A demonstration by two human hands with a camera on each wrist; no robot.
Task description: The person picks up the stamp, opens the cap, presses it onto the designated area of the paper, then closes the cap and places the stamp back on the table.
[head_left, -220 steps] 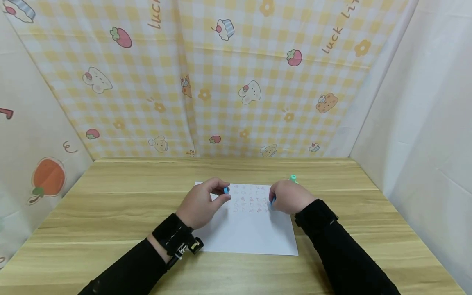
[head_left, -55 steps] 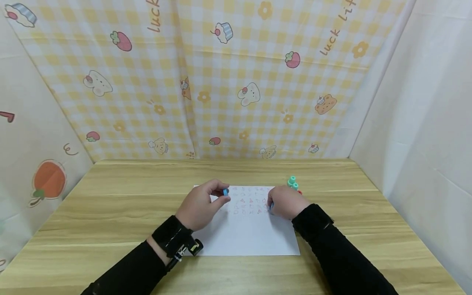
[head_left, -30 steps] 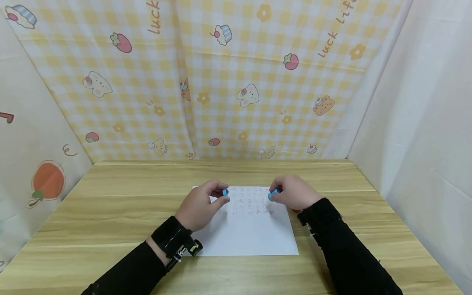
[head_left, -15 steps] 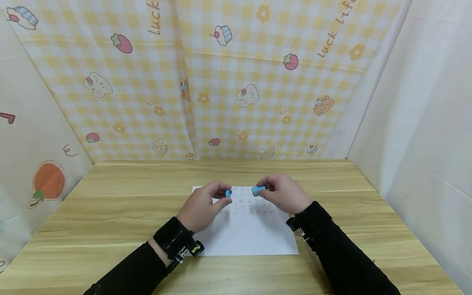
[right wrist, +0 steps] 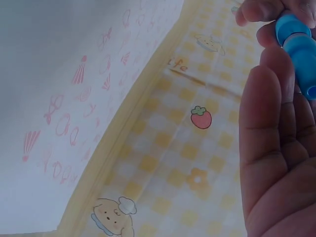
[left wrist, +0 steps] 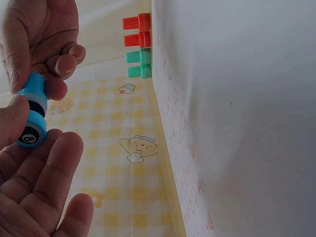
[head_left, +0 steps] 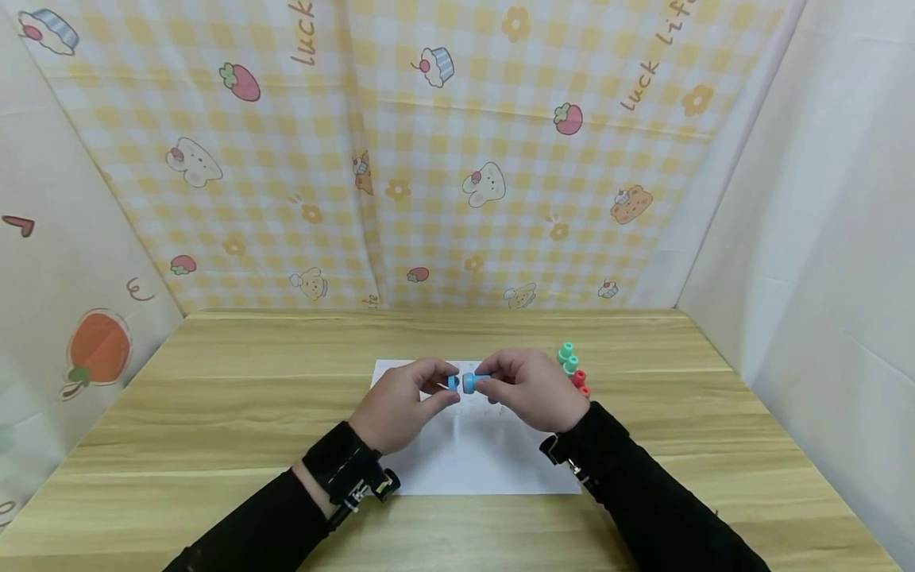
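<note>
My left hand (head_left: pixel 400 405) pinches a small blue cap (head_left: pixel 453 383) between thumb and fingers. The cap's round end bears a black and white picture (left wrist: pixel 30 138) in the left wrist view. Facing it, my right hand (head_left: pixel 532 389) grips a blue toy stamp (head_left: pixel 472 383) by its narrow handle, lying sideways with its wide end toward the cap. A narrow gap parts cap and stamp in the head view. Both hands are above a white sheet of paper (head_left: pixel 486 469). Rows of small red prints (right wrist: pixel 64 123) cover its far part, partly hidden by the hands.
Two green stamps (head_left: pixel 568 359) and two red stamps (head_left: pixel 581 383) stand in a row just beyond the paper's right edge. The wooden table (head_left: pixel 272 365) ends at a yellow checked curtain (head_left: pixel 443 159), with white cloth at both sides.
My right hand has lifted the blue stamp off the paper's right part, turned it sideways and brought it left to the cap. My left hand has shifted slightly right. The row of stamps has come into sight.
</note>
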